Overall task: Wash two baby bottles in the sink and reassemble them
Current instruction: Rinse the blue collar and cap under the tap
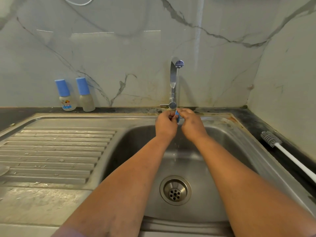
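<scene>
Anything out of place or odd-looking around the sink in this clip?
Nothing is spilled or tipped. Both baby bottles stand upright and capped by the wall, and the bottle brush lies on the counter. The only blemish is rusty staining along the sink rim behind the hands.

Both hands meet under the tap, and the small blue piece [177, 116] between them is nearly swallowed: only a thin sliver shows, too little to say what part it is. The left hand [166, 124] turns its back to us, fingertips hidden, and the right hand [192, 124] does the same. The bottle brush [273, 140] runs off the right edge, its handle's end cut away. At the far left edge a pale rounded thing [3, 169] is cropped beyond telling. A white cord [77, 2] loops off the top.
</scene>
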Available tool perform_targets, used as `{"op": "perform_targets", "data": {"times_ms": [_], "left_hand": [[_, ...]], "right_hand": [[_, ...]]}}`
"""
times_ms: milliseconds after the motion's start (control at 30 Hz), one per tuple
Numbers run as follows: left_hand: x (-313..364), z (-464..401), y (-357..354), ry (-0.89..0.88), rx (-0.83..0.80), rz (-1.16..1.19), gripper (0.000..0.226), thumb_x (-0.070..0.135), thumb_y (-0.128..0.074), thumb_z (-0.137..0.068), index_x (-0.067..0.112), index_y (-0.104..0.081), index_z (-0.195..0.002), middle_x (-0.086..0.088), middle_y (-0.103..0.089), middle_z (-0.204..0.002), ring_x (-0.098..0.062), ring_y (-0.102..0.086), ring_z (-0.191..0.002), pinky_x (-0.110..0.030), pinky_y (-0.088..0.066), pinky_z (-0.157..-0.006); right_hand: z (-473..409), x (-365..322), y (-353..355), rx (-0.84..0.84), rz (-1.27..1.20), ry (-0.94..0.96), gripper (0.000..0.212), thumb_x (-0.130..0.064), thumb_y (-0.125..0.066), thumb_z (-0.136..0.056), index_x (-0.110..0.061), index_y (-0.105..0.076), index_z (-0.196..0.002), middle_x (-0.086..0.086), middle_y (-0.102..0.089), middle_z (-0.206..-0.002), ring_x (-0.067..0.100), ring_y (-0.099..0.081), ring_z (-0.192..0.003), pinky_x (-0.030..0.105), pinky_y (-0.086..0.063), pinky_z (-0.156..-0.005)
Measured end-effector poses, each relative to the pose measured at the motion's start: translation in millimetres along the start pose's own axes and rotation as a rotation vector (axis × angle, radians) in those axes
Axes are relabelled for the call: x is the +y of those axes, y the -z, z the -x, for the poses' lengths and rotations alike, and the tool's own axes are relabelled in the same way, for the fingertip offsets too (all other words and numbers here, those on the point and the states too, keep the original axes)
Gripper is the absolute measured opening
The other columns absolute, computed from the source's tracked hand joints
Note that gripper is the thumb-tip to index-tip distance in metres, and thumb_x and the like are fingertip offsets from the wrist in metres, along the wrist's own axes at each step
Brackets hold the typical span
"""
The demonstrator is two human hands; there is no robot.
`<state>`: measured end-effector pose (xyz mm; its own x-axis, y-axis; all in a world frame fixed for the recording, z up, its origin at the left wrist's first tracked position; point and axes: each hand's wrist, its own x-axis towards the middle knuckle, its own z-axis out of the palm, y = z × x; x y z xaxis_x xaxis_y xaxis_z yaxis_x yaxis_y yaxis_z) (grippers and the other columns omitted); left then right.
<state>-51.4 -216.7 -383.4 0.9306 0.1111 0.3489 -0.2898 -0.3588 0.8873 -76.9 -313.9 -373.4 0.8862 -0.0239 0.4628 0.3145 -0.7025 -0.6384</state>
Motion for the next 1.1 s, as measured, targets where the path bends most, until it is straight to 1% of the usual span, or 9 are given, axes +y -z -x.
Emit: {"op": "perform_targets", "data": {"times_ms": [133,333,433,533,600,767,933,1000,1100], "left_hand": [[-3,-6,5,0.056,0.012,0.047,0.012,0.012,-0.063,-0.091,0.01,-0.073,-0.097,-0.007,-0.073,-0.087,-0.023,-0.069,-0.085,-0.039,-0.057,-0.081],[-8,-7,7,0.006,-0.096,0.14,0.009,0.011,-0.066,-0.09,0.01,-0.073,-0.095,-0.008,-0.073,-0.085,-0.026,-0.069,-0.085,-0.045,-0.057,-0.083],[-9,-5,11,0.018,-0.14,0.24,0.012,0.009,-0.062,-0.093,0.005,-0.07,-0.1,-0.012,-0.071,-0.09,-0.024,-0.067,-0.085,-0.037,-0.058,-0.083],[-6,-3,13,0.132,-0.131,0.496,0.018,0.004,-0.056,-0.096,-0.006,-0.063,-0.11,-0.01,-0.066,-0.09,-0.014,-0.065,-0.083,-0.02,-0.057,-0.077],[-5,-1,12,0.237,-0.12,0.674,0.021,0.004,-0.055,-0.096,-0.008,-0.06,-0.113,-0.012,-0.065,-0.094,-0.015,-0.065,-0.087,-0.019,-0.057,-0.077],[1,1,7,0.492,-0.069,1.032,0.009,0.004,-0.051,-0.098,-0.001,-0.059,-0.099,-0.012,-0.065,-0.095,-0.017,-0.066,-0.084,-0.023,-0.057,-0.076],[4,3,1,0.516,-0.133,1.017,0.009,0.003,-0.051,-0.098,0.0,-0.06,-0.098,-0.014,-0.065,-0.092,-0.018,-0.065,-0.08,-0.02,-0.058,-0.067],[1,-1,4,0.526,-0.079,1.048,0.011,0.001,-0.05,-0.098,-0.002,-0.06,-0.1,-0.014,-0.065,-0.092,-0.018,-0.066,-0.081,-0.024,-0.058,-0.075],[1,-3,10,0.537,-0.069,1.083,0.022,0.0,-0.05,-0.097,-0.009,-0.057,-0.116,-0.015,-0.065,-0.095,-0.02,-0.066,-0.084,-0.031,-0.054,-0.088]], "right_hand": [[-1,0,0,0.01,-0.002,0.023,0.063,0.026,-0.041,-0.072,0.0,-0.062,-0.125,0.012,-0.058,-0.132,0.023,-0.053,-0.125,0.011,-0.029,-0.103],[-5,-1,2,0.009,0.031,-0.07,0.05,0.011,-0.041,-0.091,-0.004,-0.052,-0.138,0.014,-0.05,-0.14,0.027,-0.047,-0.129,0.019,-0.029,-0.106],[-10,-5,2,0.042,-0.212,-0.245,0.043,0.004,-0.039,-0.096,-0.006,-0.054,-0.135,0.01,-0.054,-0.138,0.023,-0.051,-0.124,0.022,-0.036,-0.101],[-10,-9,3,0.051,-0.519,-0.379,0.044,0.011,-0.04,-0.093,-0.004,-0.059,-0.129,0.009,-0.064,-0.121,0.013,-0.059,-0.101,0.023,-0.045,-0.089],[-9,-10,4,0.018,-0.597,-0.412,0.044,0.013,-0.04,-0.092,-0.003,-0.059,-0.128,0.006,-0.065,-0.113,0.008,-0.058,-0.095,0.023,-0.045,-0.087],[-6,-8,2,0.058,-0.354,-0.335,0.047,0.012,-0.041,-0.092,-0.005,-0.057,-0.132,0.007,-0.061,-0.13,0.016,-0.057,-0.117,0.025,-0.041,-0.103],[-1,-11,3,-0.071,-0.052,-0.118,0.061,0.013,-0.039,-0.091,-0.012,-0.038,-0.147,0.004,-0.032,-0.156,0.018,-0.029,-0.143,0.012,-0.015,-0.108],[2,-10,1,-0.109,-0.005,-0.035,0.064,0.018,-0.037,-0.088,-0.01,-0.042,-0.145,0.006,-0.035,-0.154,0.016,-0.029,-0.143,0.005,-0.01,-0.103],[5,-7,2,-0.09,0.045,-0.013,0.058,0.016,-0.039,-0.088,-0.008,-0.048,-0.14,0.009,-0.045,-0.147,0.018,-0.039,-0.138,0.005,-0.015,-0.103]]}}
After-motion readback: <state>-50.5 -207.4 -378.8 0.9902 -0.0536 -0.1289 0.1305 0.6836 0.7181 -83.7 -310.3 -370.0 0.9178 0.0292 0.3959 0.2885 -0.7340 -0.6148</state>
